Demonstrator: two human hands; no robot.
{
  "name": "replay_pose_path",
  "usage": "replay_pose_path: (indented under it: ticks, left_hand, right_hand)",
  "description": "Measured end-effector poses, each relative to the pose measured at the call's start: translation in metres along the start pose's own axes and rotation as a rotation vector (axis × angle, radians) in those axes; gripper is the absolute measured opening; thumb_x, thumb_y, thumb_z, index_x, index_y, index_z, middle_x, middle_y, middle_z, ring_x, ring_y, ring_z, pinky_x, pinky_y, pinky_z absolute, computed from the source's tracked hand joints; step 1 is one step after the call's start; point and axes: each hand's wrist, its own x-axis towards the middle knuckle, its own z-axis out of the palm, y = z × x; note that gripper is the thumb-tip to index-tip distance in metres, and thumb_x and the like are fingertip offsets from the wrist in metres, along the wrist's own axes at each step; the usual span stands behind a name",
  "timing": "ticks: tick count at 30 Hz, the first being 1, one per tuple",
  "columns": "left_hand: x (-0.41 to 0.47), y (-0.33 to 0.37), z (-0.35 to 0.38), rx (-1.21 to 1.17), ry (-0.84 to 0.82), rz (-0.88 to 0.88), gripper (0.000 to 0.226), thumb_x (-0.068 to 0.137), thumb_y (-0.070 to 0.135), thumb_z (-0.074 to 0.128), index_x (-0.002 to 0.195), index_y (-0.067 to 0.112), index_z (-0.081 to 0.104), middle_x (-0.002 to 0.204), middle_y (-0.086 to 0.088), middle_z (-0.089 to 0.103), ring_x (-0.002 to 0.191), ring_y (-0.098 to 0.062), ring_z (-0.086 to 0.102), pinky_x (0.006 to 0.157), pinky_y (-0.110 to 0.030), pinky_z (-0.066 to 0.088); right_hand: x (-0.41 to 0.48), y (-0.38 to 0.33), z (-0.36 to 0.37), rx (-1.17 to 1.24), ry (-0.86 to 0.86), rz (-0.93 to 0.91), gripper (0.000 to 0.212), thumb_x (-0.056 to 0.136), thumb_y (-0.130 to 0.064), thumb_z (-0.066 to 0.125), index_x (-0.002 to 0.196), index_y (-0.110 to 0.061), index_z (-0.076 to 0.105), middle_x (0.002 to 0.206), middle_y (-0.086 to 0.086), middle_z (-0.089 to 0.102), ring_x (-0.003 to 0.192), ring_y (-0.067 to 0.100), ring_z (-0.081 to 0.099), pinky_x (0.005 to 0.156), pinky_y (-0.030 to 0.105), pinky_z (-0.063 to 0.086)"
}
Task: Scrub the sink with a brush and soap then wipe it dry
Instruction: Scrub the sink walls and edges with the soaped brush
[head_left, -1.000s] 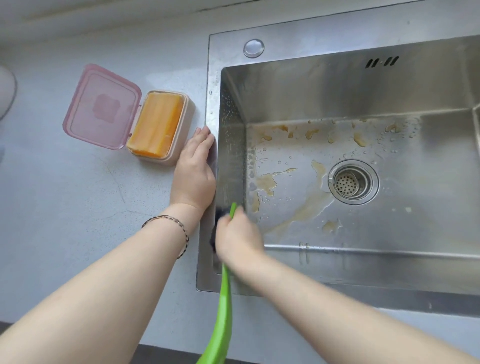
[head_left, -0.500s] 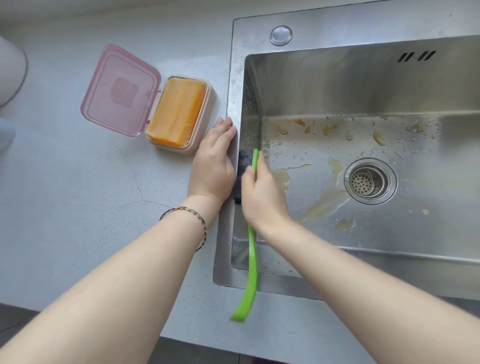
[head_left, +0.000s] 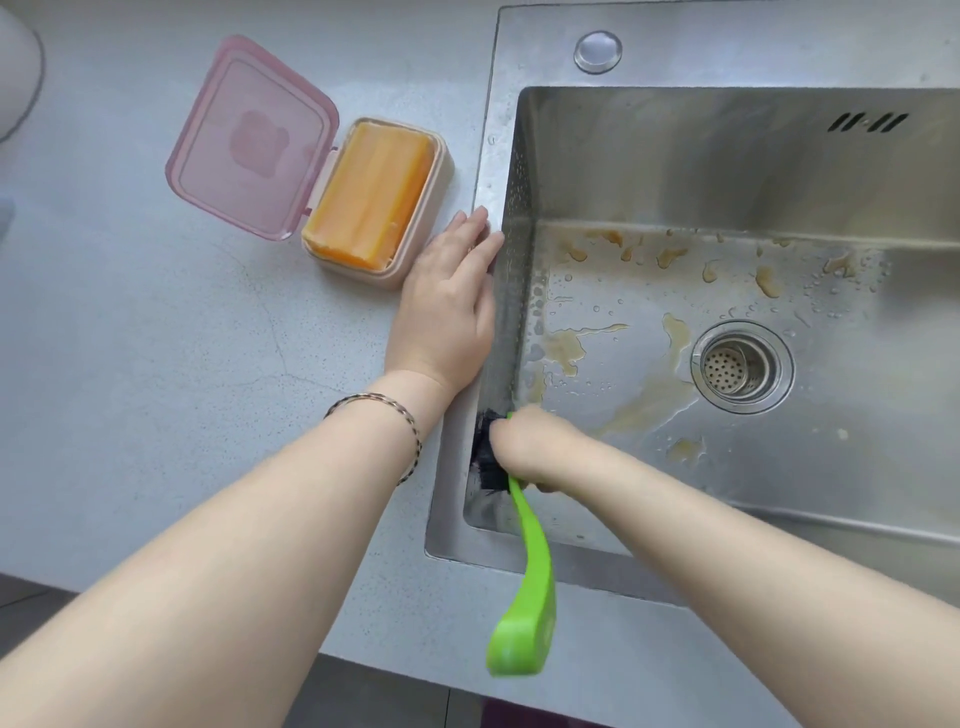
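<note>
The steel sink (head_left: 727, 47) fills the right of the view, its floor spotted with brown stains and water drops around the drain strainer (head_left: 740, 366). My right hand (head_left: 540, 447) grips the green-handled brush (head_left: 527, 587) near its head. The black bristles (head_left: 488, 452) press against the sink's left inner wall near the front corner. My left hand (head_left: 447, 306) rests flat on the sink's left rim, fingers straight. An orange bar of soap (head_left: 371, 195) lies in an open pink box (head_left: 249, 140) on the counter just left of that hand.
The grey counter (head_left: 130, 364) stretches left of the sink. A round cap (head_left: 597, 50) sits on the sink's back rim, and overflow slots (head_left: 870, 122) mark the back wall. A pale rounded object (head_left: 15, 73) shows at the far left edge.
My right hand has pulled the brush back along the left wall toward the front corner, after pushing it farther in half a second ago. My left hand stays on the rim.
</note>
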Motion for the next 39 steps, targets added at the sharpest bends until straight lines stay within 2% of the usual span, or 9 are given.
replay_pose_path:
  ticks: [3, 12, 16, 20, 24, 26, 31, 36, 39]
  left_hand:
    - [0.001, -0.001, 0.002, 0.022, 0.002, 0.015, 0.042, 0.087, 0.015, 0.038, 0.121, 0.001, 0.059, 0.133, -0.015, 0.053, 0.127, -0.031, 0.045, 0.107, -0.029, 0.024]
    - [0.003, -0.004, 0.004, -0.013, 0.046, 0.035, 0.037, 0.085, 0.008, 0.042, 0.115, -0.002, 0.061, 0.127, -0.018, 0.057, 0.124, -0.033, 0.048, 0.107, -0.03, 0.029]
    - [0.002, -0.004, 0.004, -0.019, 0.053, 0.036, 0.038, 0.085, 0.008, 0.041, 0.114, -0.003, 0.062, 0.126, -0.018, 0.057, 0.123, -0.033, 0.049, 0.106, -0.03, 0.03]
    - [0.003, -0.003, 0.004, -0.023, 0.066, 0.041, 0.038, 0.083, 0.007, 0.041, 0.113, -0.004, 0.062, 0.124, -0.02, 0.058, 0.121, -0.035, 0.05, 0.105, -0.029, 0.029]
    - [0.003, -0.003, 0.003, -0.011, 0.074, 0.04, 0.038, 0.083, 0.007, 0.041, 0.112, -0.004, 0.063, 0.123, -0.02, 0.059, 0.12, -0.035, 0.051, 0.104, -0.03, 0.03]
    - [0.002, -0.003, 0.003, -0.02, 0.07, 0.036, 0.038, 0.083, 0.007, 0.04, 0.112, -0.004, 0.063, 0.123, -0.019, 0.059, 0.121, -0.034, 0.051, 0.105, -0.032, 0.031]
    - [0.003, -0.004, 0.005, -0.038, 0.076, 0.029, 0.039, 0.082, 0.006, 0.04, 0.112, -0.004, 0.063, 0.123, -0.02, 0.059, 0.121, -0.034, 0.051, 0.105, -0.031, 0.031]
    - [0.003, -0.004, 0.004, -0.047, 0.08, 0.031, 0.038, 0.082, 0.005, 0.04, 0.111, -0.004, 0.063, 0.122, -0.02, 0.059, 0.119, -0.034, 0.052, 0.105, -0.028, 0.029]
    - [0.003, -0.003, 0.004, -0.056, 0.074, 0.02, 0.04, 0.082, 0.006, 0.038, 0.111, -0.005, 0.063, 0.122, -0.02, 0.06, 0.119, -0.035, 0.052, 0.105, -0.028, 0.029]
  right_hand:
    - [0.046, 0.016, -0.008, 0.1, -0.088, 0.028, 0.04, 0.095, 0.001, 0.027, 0.057, -0.01, 0.034, 0.06, 0.011, 0.038, 0.049, 0.017, 0.034, 0.043, 0.024, 0.028]
    - [0.1, 0.049, 0.018, 0.201, -0.164, 0.147, 0.026, 0.086, -0.008, 0.031, 0.063, -0.017, 0.038, 0.052, 0.008, 0.036, 0.044, 0.018, 0.031, 0.047, 0.022, 0.023]
    - [0.041, 0.035, 0.0, 0.257, -0.114, -0.057, 0.022, 0.094, -0.007, 0.038, 0.074, -0.008, 0.047, 0.099, 0.023, 0.061, 0.084, 0.032, 0.056, 0.065, 0.033, 0.042]
    - [0.037, 0.031, 0.008, 0.114, -0.109, -0.07, 0.027, 0.091, -0.005, 0.036, 0.068, -0.002, 0.051, 0.108, 0.038, 0.059, 0.072, 0.025, 0.048, 0.056, 0.032, 0.033]
    - [0.083, 0.031, 0.0, 0.085, -0.106, -0.004, 0.034, 0.099, -0.009, 0.034, 0.124, 0.005, 0.052, 0.13, 0.02, 0.053, 0.092, 0.016, 0.043, 0.059, 0.02, 0.036]
    - [0.094, 0.037, 0.001, 0.054, -0.105, -0.01, 0.037, 0.1, -0.012, 0.033, 0.13, 0.001, 0.048, 0.134, 0.019, 0.05, 0.101, 0.022, 0.05, 0.06, 0.016, 0.033]
    - [0.092, 0.044, 0.018, -0.068, -0.102, -0.014, 0.036, 0.099, -0.011, 0.035, 0.129, 0.002, 0.05, 0.133, 0.02, 0.05, 0.123, 0.032, 0.048, 0.056, 0.014, 0.03]
    - [0.056, 0.029, -0.002, -0.082, -0.167, -0.101, 0.02, 0.089, 0.001, 0.047, 0.074, -0.007, 0.057, 0.071, 0.009, 0.067, 0.078, 0.025, 0.055, 0.05, 0.02, 0.037]
    - [0.018, 0.018, -0.012, -0.025, -0.114, -0.209, 0.014, 0.089, -0.003, 0.049, 0.087, -0.008, 0.063, 0.098, 0.019, 0.065, 0.093, 0.03, 0.06, 0.066, 0.023, 0.04]
